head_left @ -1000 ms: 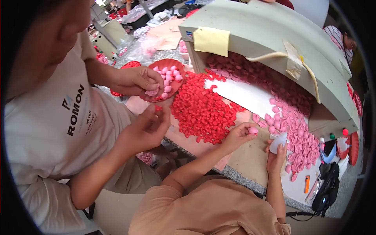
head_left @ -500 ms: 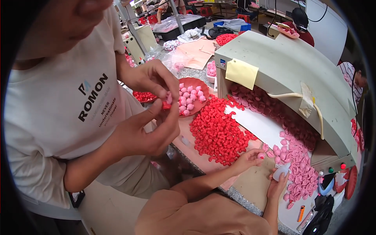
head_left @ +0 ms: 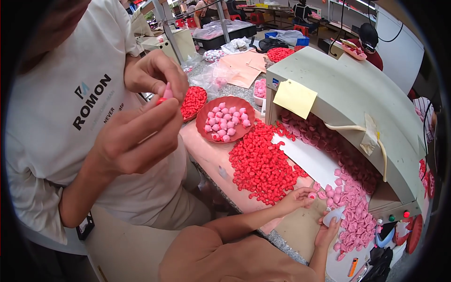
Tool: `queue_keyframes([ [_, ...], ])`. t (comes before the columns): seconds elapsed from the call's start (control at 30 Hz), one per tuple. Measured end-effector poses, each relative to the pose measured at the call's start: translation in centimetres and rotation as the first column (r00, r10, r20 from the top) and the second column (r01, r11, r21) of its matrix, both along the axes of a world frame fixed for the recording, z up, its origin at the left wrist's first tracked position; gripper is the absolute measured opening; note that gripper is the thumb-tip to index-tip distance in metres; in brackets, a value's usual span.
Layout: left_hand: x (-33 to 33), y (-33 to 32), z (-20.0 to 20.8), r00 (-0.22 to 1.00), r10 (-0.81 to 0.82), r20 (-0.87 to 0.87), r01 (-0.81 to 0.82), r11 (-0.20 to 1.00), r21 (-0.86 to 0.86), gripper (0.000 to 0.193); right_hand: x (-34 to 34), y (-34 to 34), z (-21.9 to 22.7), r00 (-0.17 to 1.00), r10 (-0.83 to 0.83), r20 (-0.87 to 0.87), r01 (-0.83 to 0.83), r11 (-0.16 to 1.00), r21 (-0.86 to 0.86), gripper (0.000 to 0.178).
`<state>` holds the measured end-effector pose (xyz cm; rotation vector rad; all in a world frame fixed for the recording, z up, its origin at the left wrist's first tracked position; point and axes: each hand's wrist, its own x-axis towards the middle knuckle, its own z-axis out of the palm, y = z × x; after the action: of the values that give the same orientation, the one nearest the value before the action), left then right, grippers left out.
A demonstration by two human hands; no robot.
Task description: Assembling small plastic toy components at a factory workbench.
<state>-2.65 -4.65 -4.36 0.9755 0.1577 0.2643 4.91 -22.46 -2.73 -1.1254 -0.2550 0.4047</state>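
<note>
Between the fingertips of my left hand [head_left: 295, 199] is a small pink ball [head_left: 312, 195] with a red spot. My right hand [head_left: 326, 232] grips a translucent white piece with a pointed end [head_left: 334, 215]; its exact kind is unclear. Both hands are close together at the near edge of a heap of pink soft shell-like pieces [head_left: 358, 230]. A few round pink balls [head_left: 332, 193] lie just beyond my left fingers. Left of my hands spreads a pile of small red curved pieces [head_left: 263, 164].
At left, a co-worker's hands [head_left: 145, 113] pinch a pink and red piece. A red dish [head_left: 203, 123] holds pink balls; another dish of red pieces [head_left: 193, 102] stands behind. A grey-green arched machine [head_left: 338, 89] overhangs the heaps. An orange lighter [head_left: 353, 267] lies near right.
The view has shifted, so the table sits farther right and lower. The co-worker's hands have moved left, uncovering the red dish. My hands keep hold of the ball and the white piece.
</note>
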Motion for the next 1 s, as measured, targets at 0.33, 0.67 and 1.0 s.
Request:
queue_keyframes([
  [0.33, 0.04, 0.04, 0.38, 0.999, -0.029, -0.031, 0.029, 1.000, -0.001, 0.042, -0.08, -0.05, 0.38, 1.000, 0.025, 0.004, -0.025, 1.000, 0.012, 0.036],
  [0.67, 0.27, 0.20, 0.08, 0.998, -0.054, -0.028, 0.055, 0.998, 0.010, 0.042, 0.11, 0.09, 0.12, 1.000, 0.016, -0.017, -0.016, 1.000, 0.013, 0.035],
  [1.0, 0.01, 0.44, 0.69, 0.998, -0.052, -0.033, 0.052, 0.998, 0.017, 0.042, 0.05, 0.40, 0.41, 1.000, 0.021, -0.018, -0.021, 1.000, 0.000, 0.035],
])
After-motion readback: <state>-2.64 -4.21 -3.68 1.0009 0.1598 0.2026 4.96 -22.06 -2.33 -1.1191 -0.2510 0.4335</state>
